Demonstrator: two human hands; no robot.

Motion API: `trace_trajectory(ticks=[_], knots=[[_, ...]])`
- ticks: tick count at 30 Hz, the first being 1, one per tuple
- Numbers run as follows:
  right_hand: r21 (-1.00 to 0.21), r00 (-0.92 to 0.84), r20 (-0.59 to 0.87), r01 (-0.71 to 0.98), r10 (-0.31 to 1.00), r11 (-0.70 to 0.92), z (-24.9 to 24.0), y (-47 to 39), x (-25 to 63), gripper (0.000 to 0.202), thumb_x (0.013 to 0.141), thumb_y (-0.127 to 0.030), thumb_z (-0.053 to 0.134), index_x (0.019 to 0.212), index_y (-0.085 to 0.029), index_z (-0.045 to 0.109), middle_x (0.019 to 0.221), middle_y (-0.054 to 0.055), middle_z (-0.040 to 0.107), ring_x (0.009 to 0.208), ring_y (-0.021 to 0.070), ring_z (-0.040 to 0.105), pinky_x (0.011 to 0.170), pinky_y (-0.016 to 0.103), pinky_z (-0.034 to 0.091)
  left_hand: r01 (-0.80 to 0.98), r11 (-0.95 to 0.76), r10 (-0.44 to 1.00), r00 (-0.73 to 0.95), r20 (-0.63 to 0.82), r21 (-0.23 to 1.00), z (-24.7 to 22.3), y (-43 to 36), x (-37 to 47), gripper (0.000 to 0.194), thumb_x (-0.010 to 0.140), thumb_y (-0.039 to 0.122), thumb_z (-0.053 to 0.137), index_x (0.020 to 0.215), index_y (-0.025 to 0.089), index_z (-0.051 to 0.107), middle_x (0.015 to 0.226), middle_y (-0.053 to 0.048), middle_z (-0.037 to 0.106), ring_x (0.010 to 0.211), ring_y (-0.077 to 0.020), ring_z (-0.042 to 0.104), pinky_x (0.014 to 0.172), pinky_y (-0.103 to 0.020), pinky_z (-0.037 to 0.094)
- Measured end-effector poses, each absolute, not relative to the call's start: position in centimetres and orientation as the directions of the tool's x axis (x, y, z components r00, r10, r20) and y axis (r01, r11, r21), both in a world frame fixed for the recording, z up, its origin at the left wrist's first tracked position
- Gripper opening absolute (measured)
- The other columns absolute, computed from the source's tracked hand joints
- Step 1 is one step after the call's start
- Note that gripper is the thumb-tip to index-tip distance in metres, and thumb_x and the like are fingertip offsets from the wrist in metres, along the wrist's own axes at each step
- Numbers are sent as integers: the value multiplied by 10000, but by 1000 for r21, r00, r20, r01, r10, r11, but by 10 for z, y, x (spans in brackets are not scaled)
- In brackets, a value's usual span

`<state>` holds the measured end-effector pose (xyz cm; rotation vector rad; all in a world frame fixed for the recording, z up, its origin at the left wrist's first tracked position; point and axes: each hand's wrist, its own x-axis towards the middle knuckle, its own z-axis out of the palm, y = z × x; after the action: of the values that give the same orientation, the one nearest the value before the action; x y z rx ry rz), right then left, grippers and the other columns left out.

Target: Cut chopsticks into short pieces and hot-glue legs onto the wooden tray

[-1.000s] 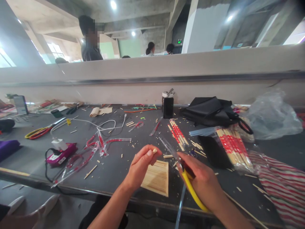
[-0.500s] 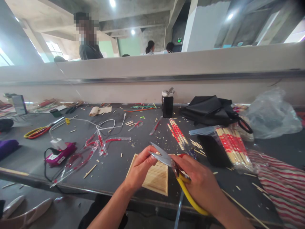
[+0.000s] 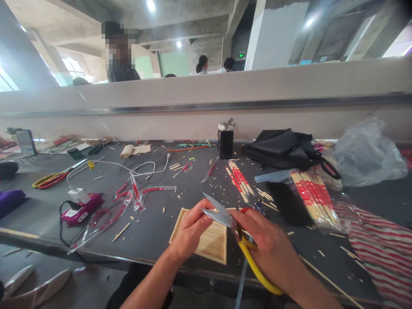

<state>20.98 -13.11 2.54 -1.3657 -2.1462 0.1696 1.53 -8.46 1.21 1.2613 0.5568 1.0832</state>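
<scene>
My right hand (image 3: 268,242) grips scissors (image 3: 222,218) with yellow and red handles, their blades apart and pointing left. My left hand (image 3: 190,225) is closed in a pinch beside the blade tips; whatever its fingers hold is hidden. Beneath both hands lies a flat panel of pale wooden sticks (image 3: 210,242) with a raised edge, partly covered by the left hand. A narrow translucent strip (image 3: 242,279) hangs below the right hand at the table's front edge; its upper end is out of sight.
Red-wrapped stick bundles (image 3: 240,180), a dark phone (image 3: 288,204) and a striped cloth (image 3: 380,253) lie to the right. Leftward are a purple power strip (image 3: 82,209), a white cable (image 3: 119,162) and another pair of scissors (image 3: 53,178). Stick scraps litter the dark table (image 3: 189,184).
Both hands and the scissors stay almost in place, with only a slight shift. In the background, the standing person's head has moved a little.
</scene>
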Motion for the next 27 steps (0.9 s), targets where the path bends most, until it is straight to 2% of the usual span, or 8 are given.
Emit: trace_trajectory(ticks=[16, 20, 27], knots=[[-514, -311, 366, 718, 877, 469, 20, -132, 207, 584, 739, -12, 473, 1278, -238, 465, 995, 64, 568, 928, 224, 580, 818, 359, 501, -342, -83, 869, 435, 235, 936, 16, -87, 14, 171, 872, 338, 564, 865, 174, 611, 781, -12, 559, 802, -147, 509, 774, -259, 393], [-501, -317, 368, 725, 874, 473, 20, -132, 206, 604, 730, -10, 484, 1289, -236, 455, 982, 59, 571, 889, 218, 587, 793, 357, 507, -321, -90, 881, 416, 226, 943, 13, -85, 15, 183, 861, 346, 574, 838, 167, 604, 784, -22, 560, 821, -165, 511, 771, -269, 398], [-497, -305, 330, 749, 893, 439, 26, -135, 205, 588, 769, -20, 495, 1303, -264, 447, 1022, 55, 547, 962, 220, 566, 847, 367, 487, -305, -93, 875, 429, 224, 948, 12, -83, 15, 220, 846, 385, 583, 858, 167, 606, 808, -35, 568, 805, -174, 501, 770, -284, 390]])
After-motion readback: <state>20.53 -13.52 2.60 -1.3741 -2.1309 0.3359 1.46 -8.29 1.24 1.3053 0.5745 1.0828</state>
